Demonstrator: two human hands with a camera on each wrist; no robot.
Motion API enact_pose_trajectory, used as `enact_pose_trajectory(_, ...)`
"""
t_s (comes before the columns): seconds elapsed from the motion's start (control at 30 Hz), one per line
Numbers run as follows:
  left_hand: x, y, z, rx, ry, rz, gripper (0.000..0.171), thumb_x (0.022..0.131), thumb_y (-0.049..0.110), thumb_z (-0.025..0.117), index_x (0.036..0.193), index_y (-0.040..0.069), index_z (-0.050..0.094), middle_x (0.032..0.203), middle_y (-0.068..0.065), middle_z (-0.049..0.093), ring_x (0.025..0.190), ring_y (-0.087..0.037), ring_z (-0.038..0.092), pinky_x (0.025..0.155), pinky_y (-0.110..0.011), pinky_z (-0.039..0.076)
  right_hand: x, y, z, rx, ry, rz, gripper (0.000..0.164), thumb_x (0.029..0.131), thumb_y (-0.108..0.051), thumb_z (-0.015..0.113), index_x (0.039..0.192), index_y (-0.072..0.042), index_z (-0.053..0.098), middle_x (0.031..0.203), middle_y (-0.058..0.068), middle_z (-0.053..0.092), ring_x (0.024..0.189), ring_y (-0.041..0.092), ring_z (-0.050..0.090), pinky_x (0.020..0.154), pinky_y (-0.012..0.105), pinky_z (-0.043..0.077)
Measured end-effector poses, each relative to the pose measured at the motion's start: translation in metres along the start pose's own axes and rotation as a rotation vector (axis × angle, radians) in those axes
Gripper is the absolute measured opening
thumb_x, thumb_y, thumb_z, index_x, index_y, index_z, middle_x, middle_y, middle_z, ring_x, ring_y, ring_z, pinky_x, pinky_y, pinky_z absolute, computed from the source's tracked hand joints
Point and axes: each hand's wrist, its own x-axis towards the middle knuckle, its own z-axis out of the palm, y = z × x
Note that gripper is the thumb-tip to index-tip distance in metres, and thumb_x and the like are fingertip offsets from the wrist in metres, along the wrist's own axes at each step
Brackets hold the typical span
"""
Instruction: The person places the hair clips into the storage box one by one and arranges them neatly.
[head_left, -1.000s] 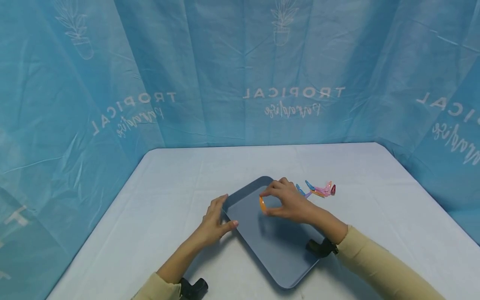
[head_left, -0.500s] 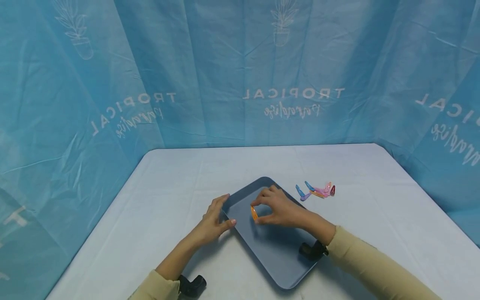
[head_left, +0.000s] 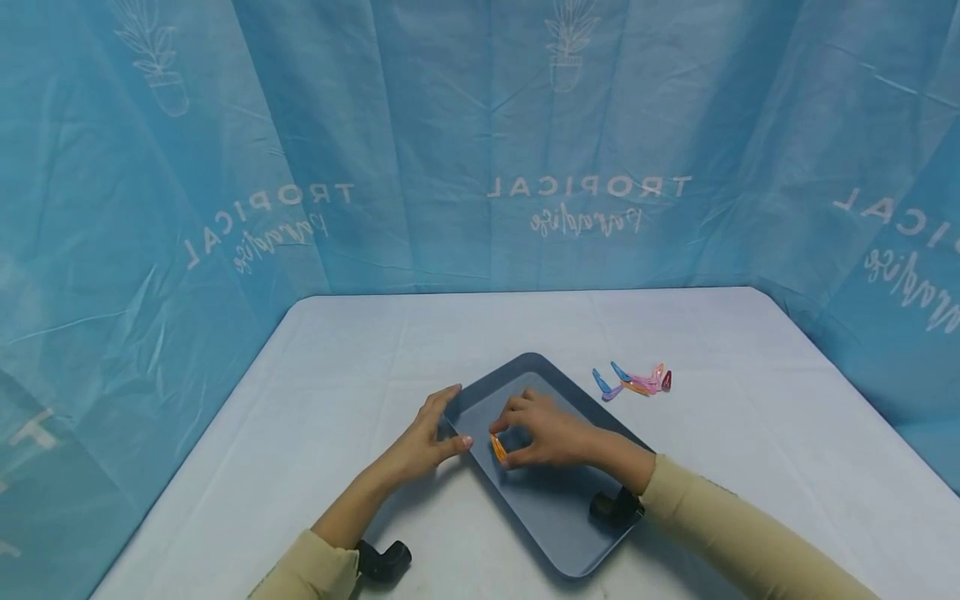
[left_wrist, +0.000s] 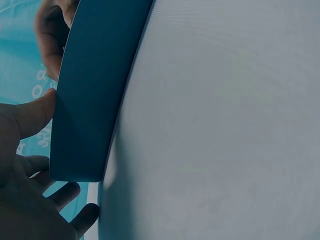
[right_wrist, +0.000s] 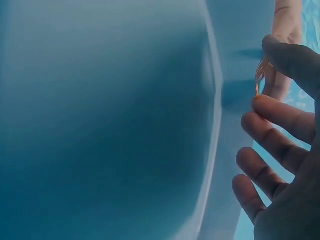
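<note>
While the right hand [head_left: 542, 435] pinches an orange clip [head_left: 498, 448] over the tray [head_left: 568, 557], well short of the far edge of the counter [head_left: 337, 375], the left hand [head_left: 422, 443] touches the tray's left corner, unclenched; a slack pinch could drop the clip askew.

Person, long sleeves, plain beige/khaki. Left sleeve [head_left: 303, 573] at bottom, left of centre, cut by the frame edge; right sleeve [head_left: 746, 529] longer, running to lower right, lightly creased. Both end at the wrist. Left hand [head_left: 420, 446] and right hand [head_left: 551, 436] bare. Black, stubby, rounded wrist unit under each cuff: left unit [head_left: 386, 562] at bottom, right unit [head_left: 617, 507] lower right of centre.
</note>
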Motion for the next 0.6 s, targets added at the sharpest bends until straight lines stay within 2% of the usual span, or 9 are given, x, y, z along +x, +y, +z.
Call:
enact_pose_trajectory(0.3,0.0009,-0.0003,-0.0014,-0.008,-0.014,-0.039,0.083,0.09,0.029,0.064,0.153,0.013,0.012,0.157,-0.014,0.011,0.144,-0.04,0.015,0.103,-0.06,0.034,0.0006,-0.0021,0.004,0.038,-0.084,-0.012,0.043,0.079,-0.039,0.074,0.117,-0.02,0.066,0.112,-0.006,0.058,0.106,0.012,0.044,0.09,0.034,0.042)
enact_pose_trajectory(0.6,0.002,-0.0027,-0.0009,-0.025,-0.024,-0.049,0.081,0.091,0.026,0.063,0.153,0.014,0.012,0.155,-0.015,0.014,0.143,-0.043,0.015,0.104,-0.061,0.032,0.0017,-0.0041,0.0056,0.064,-0.138,-0.071,0.044,0.081,-0.038,0.073,0.12,-0.02,0.064,0.113,-0.005,0.059,0.103,0.01,0.044,0.088,0.029,0.041)
